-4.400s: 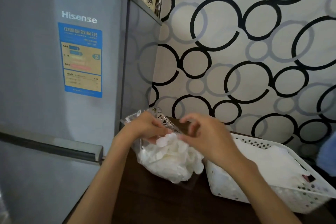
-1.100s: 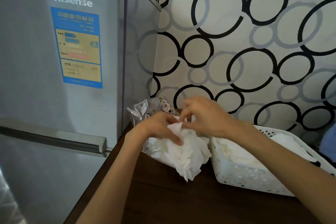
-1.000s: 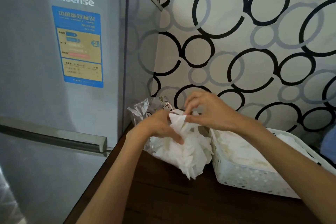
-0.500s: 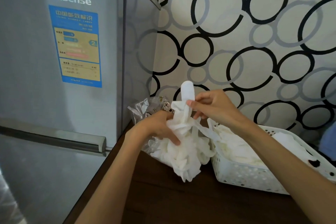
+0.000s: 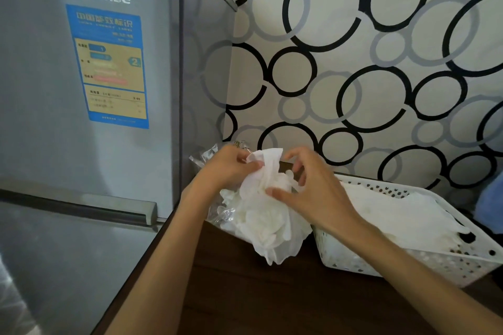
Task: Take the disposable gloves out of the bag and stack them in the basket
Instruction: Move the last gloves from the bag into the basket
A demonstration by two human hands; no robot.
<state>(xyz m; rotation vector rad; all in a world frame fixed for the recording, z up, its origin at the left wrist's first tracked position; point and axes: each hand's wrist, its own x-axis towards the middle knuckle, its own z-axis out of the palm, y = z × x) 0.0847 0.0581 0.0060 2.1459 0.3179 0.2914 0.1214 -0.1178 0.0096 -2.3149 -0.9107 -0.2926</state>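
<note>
A big grey fridge (image 5: 89,144) stands on the left — it has a blue sticker (image 5: 109,65). The wall (image 5: 353,62) has black and grey rings. The table (image 5: 258,294) is dark brown.

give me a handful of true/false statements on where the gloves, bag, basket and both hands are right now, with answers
1. The left hand pinches the top of the glove bundle. True.
2. The white basket holds no gloves yet. False: white gloves already lie in it.
3. The right hand rests inside the basket. False: it is at the glove bundle, thumb pressed to its front.
4. The clear bag sits between the fridge and the basket. True.
5. The basket stands on the fridge. False: it stands on the dark wooden table.
</note>
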